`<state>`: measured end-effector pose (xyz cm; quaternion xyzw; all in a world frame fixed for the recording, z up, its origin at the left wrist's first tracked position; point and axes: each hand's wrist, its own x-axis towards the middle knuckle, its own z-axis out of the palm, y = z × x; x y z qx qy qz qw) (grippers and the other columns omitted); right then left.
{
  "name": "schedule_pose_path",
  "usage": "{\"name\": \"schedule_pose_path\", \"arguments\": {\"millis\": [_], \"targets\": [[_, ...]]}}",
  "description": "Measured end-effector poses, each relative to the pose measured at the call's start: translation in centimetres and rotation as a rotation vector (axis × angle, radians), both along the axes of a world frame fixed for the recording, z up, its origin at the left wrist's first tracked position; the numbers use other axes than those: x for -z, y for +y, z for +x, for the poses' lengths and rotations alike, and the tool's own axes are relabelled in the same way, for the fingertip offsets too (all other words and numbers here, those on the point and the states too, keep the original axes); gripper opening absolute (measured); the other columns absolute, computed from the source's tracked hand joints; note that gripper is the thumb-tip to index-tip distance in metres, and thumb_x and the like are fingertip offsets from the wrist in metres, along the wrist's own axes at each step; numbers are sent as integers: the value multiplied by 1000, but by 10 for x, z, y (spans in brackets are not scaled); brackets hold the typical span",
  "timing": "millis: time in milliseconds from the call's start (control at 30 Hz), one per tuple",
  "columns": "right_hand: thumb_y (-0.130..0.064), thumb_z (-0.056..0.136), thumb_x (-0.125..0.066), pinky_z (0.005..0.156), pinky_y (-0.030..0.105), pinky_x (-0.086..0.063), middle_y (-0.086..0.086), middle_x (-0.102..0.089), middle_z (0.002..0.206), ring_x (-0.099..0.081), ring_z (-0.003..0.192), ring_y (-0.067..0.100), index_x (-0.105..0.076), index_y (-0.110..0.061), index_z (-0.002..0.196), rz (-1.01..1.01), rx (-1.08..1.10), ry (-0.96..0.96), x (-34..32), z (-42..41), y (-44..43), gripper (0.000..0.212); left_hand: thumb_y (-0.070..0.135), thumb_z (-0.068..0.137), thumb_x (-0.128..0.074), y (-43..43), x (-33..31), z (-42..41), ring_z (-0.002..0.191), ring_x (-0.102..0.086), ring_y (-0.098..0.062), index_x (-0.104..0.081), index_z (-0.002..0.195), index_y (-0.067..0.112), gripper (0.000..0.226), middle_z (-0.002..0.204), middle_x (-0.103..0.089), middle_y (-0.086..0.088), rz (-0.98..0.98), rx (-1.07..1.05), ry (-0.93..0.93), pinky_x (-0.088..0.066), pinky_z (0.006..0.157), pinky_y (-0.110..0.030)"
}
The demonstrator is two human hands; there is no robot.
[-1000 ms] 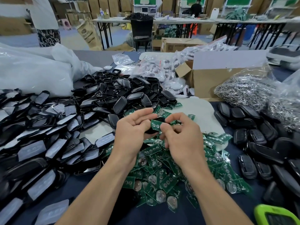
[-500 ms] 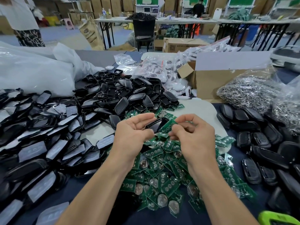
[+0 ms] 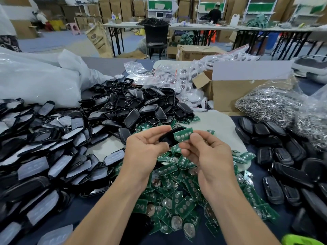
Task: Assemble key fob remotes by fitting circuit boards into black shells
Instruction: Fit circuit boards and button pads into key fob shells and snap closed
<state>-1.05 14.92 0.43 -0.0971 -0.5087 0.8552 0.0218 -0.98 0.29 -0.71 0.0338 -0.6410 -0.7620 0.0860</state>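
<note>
Wide view first: the dark desk (image 3: 88, 207) is buried in parts and cut off on every side. Far left sits one big white plastic bag (image 3: 35, 80), contents hidden. Next comes the heap of empty shells (image 3: 127, 106), centre-left. There are too many to count, with lots buried under each other. A spread of film-covered pieces (image 3: 33, 167) runs off the left edge.

On the right lie closed fobs (image 3: 283, 165) in rough rows, well over a dozen visible, more lost at the frame edge. Behind them stands one cardboard box (image 3: 235, 92), flaps open, inside not visible. Beside it are clear bags of metal rings (image 3: 265, 103), a tangle, no count possible.

At centre is the pile of green boards (image 3: 177, 191), dozens of them, partly hidden under both forearms. Bottom right there's one lime-green object (image 3: 299, 241), mostly out of frame, can't ID it.

Now the hands, two of them, raised over the boards pile.
- **Left hand** (image 3: 143, 149): its grip is curled round one black shell (image 3: 168, 139), digits above & below it, so much of the shell is covered.
- **Right hand** (image 3: 208, 156): a narrow grip, thumb & forefinger pinching one circuit board (image 3: 183, 136) by its right end. A row of round contacts faces the camera.

The board's left end overlaps the shell's right end. Whether they're touching, or the board is seated inside, can't tell.
</note>
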Motion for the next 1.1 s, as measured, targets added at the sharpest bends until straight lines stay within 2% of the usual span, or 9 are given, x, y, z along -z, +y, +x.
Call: {"name": "schedule_pose_path", "arguments": {"millis": [233,367,467,533,633,733,933,1033,1100], "targets": [[-15,95,-73,53,27,-52,0,-75,66,-72,56,17,-76,-23,76,546,97,109,10,2,-3,21,-26,80,-62,5,-2,2,91,-78,-14,-85,97,29,62,103,-82,-2,-24,46,16,-58,75,-17],[-19,94,-75,52,27,-51,-3,-76,65,-71,54,16,-77,-39,79,548,119,91,10,2,-4,25,-21,81,-63,6,-3,4,97,-78,-13,-84,99,31,59,105,-82,0,-30,62,17,-57,77,-17],[-17,94,-75,49,23,-51,-1,-76,66,-71,53,16,-76,-22,71,531,111,58,13,0,-4,23,-20,80,-64,7,-4,5,98,-78,-13,-84,102,27,55,105,-82,0,-26,61,15,-58,78,-18],[-15,95,-74,48,21,-50,1,-75,65,-71,53,17,-75,-19,73,524,100,54,13,0,-4,22,-18,80,-67,6,-5,5,101,-77,-13,-83,103,25,52,107,-81,0,-27,65,16,-58,80,-18],[-18,94,-75,49,22,-51,0,-74,62,-70,52,16,-75,-19,73,556,110,60,13,0,-5,21,-10,81,-76,5,-6,7,103,-76,-12,-84,102,27,43,107,-81,3,-39,66,11,-58,82,-18],[-23,91,-79,51,27,-53,-3,-74,60,-71,51,14,-76,-20,72,608,122,61,13,2,-5,20,-8,82,-78,5,-6,8,95,-78,-16,-85,95,25,36,99,-82,-2,-42,34,-10,-60,78,-21],[-39,84,-83,48,21,-52,-12,-71,57,-67,50,7,-74,-26,70,753,214,61,11,6,-6,22,-8,82,-78,7,-9,8,77,-77,-12,-86,86,27,36,86,-82,-4,-38,-36,-36,-58,68,-18],[-39,82,-84,52,26,-51,-9,-72,60,-67,51,8,-72,-26,76,717,194,29,12,5,-6,19,-7,82,-78,8,-9,9,79,-78,-13,-86,87,27,36,87,-82,-5,-12,-27,-40,-58,70,-18],[-32,84,-84,55,29,-51,-5,-74,64,-70,54,12,-68,-26,85,591,145,9,11,3,-4,18,-9,81,-77,8,-8,8,79,-78,-15,-86,87,25,35,86,-81,-6,42,-29,-55,-60,71,-21]]}}
